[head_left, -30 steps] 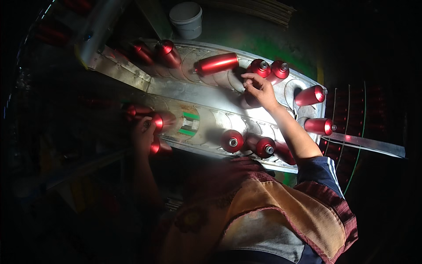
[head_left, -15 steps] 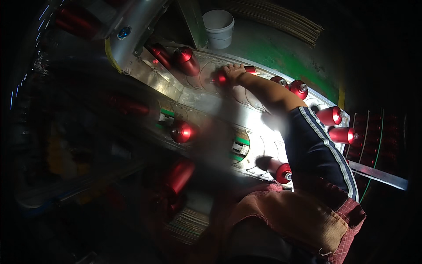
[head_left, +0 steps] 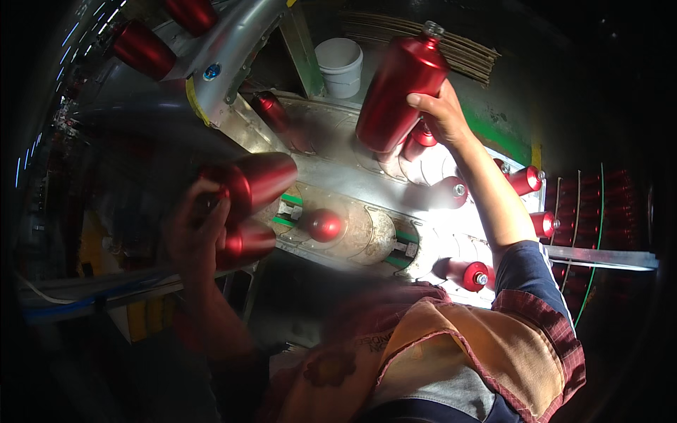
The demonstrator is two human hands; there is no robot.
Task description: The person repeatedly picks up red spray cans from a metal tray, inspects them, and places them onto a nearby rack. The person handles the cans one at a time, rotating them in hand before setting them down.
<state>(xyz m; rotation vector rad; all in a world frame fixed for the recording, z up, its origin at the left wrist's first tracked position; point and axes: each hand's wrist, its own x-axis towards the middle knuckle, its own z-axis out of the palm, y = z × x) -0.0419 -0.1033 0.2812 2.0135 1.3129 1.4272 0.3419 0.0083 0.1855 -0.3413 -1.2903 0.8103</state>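
Holding tilted red bottle (head_left: 398, 99) in right hand (head_left: 444, 118), with neck (head_left: 429, 38) above wrapped fingers. Clasping other bottles (head_left: 264, 182), just right of curled fingers, in left hand (head_left: 197, 229).

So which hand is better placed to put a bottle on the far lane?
Right, probably: the right hand holds its bottle seemingly above the far lane, while the left hand is farther from it, with bottles at its fingers.

The right hand (head_left: 446, 116) holds a tilted red bottle (head_left: 403, 92) over the metal conveyor (head_left: 358, 229), the left hand (head_left: 196, 229) grasps other red bottles (head_left: 262, 182), and a white bucket (head_left: 340, 69) stands beyond.
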